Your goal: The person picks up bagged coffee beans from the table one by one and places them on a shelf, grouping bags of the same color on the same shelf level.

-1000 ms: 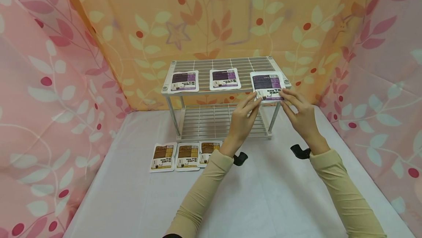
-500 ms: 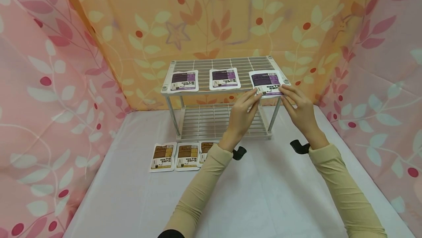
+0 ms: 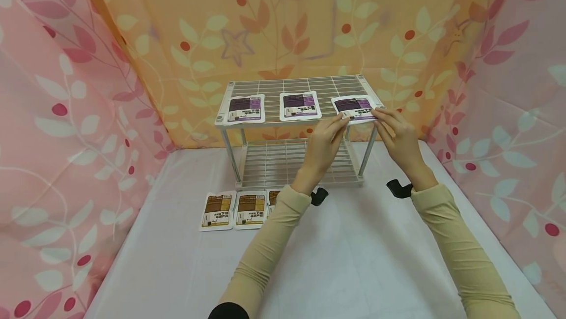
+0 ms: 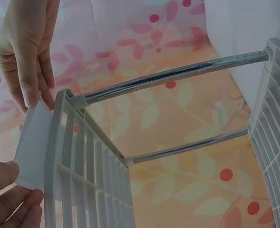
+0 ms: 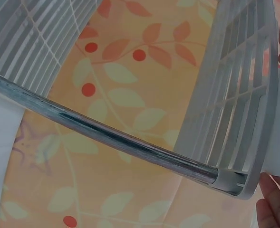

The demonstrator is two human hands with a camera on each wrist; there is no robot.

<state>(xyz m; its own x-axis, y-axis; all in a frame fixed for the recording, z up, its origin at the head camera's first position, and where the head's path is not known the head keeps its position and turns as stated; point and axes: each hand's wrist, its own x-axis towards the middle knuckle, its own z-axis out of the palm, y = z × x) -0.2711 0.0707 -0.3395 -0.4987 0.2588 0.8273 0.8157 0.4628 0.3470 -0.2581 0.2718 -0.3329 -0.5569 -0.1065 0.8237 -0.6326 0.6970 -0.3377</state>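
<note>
A flat white packet with a purple label (image 3: 353, 106) lies at the right end of the upper tier of a white wire rack (image 3: 305, 83), its near edge over the front rim. My left hand (image 3: 322, 149) pinches its near left corner between thumb and fingers. At the near right corner, my right hand (image 3: 401, 142) pinches it too. From below, the left wrist view shows the packet's plain white underside (image 4: 33, 147) tilted just off the rack's rim, a hand at each end. Two more purple packets, left (image 3: 246, 109) and middle (image 3: 299, 106), lie along the same front edge.
Brown-labelled packets (image 3: 218, 211) lie in a row on the white cloth in front of the rack; my left sleeve (image 3: 269, 245) partly covers the rightmost. Metal posts (image 3: 231, 154) hold up the upper tier above a lower wire tier (image 3: 283, 161). Patterned curtains (image 3: 283, 24) surround the table.
Both hands have moved forward and slightly down with the right purple packet, which has tipped from facing up steeply to lying nearly flat on the upper tier. The other packets have stayed put.
</note>
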